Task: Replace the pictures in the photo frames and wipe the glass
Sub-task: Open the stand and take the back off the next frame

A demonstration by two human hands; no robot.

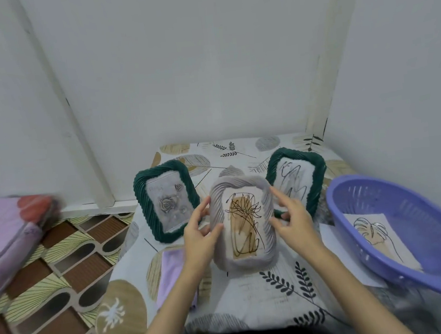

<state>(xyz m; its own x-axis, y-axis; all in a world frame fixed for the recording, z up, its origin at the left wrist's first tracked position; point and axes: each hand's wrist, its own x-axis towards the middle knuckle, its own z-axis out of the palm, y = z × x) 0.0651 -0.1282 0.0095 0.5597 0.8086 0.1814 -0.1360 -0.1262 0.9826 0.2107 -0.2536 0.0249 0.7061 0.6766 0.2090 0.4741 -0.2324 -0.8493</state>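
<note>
**Grey frame held between both hands, front up**

The grey frame sits between the person's two hands above the table, its glass facing up and a line-drawn plant picture already showing behind it. The left hand grips the frame's left edge, thumb curled over the front rim and fingers running up its side. The right hand is at the right edge with its fingers spread and only loosely curved; the blur makes it hard to tell whether they press the rim or hover just off it.

Beyond the left fingers stands a green frame with a rose picture; beyond the right fingers stands a second green frame. A lilac cloth lies on the table just below the left wrist. To the right of the right forearm, a purple basket holds a loose print.

The step in hand looks like setting this frame down or readying it for wiping. To do it well, the person should hold by the rims only, keeping fingertips off the glass, steady the frame with the left hand, and free the right to take the cloth. Set upright, it needs space clear of the green frames.
</note>
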